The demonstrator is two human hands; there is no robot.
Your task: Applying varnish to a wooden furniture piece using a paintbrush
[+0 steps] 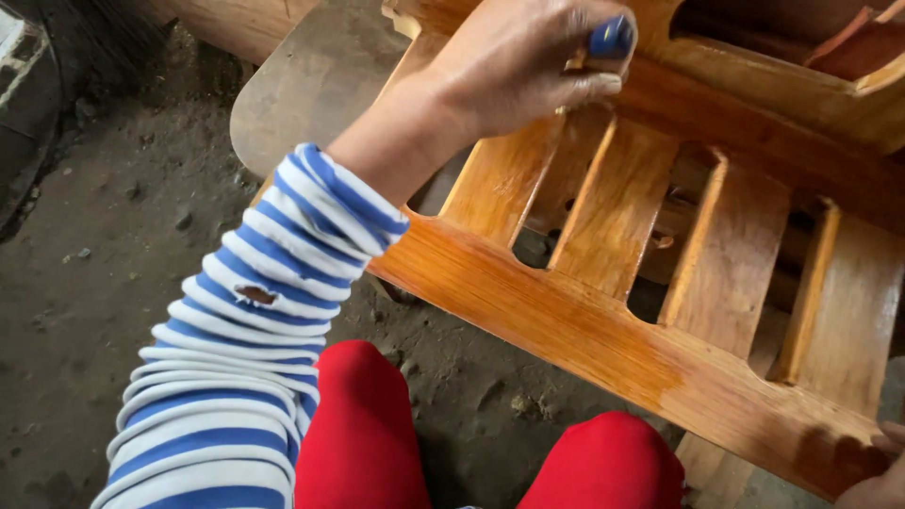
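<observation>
My left hand (514, 61) reaches in from the lower left in a blue-and-white striped sleeve. It is closed on a small tool with a blue handle (611, 38), whose working end is hidden behind the fingers. The hand rests on the top of a slatted wooden frame (584, 325), glossy orange-brown, which lies tilted across my lap. Only part of my right hand (881, 476) shows at the bottom right corner, gripping the end of the frame's lower rail.
My knees in red trousers (363, 424) sit under the frame. Dark packed dirt floor (104, 273) spreads to the left. A flat grey board (311, 85) lies beyond the frame at the upper left. More wooden parts (848, 57) stand at the top right.
</observation>
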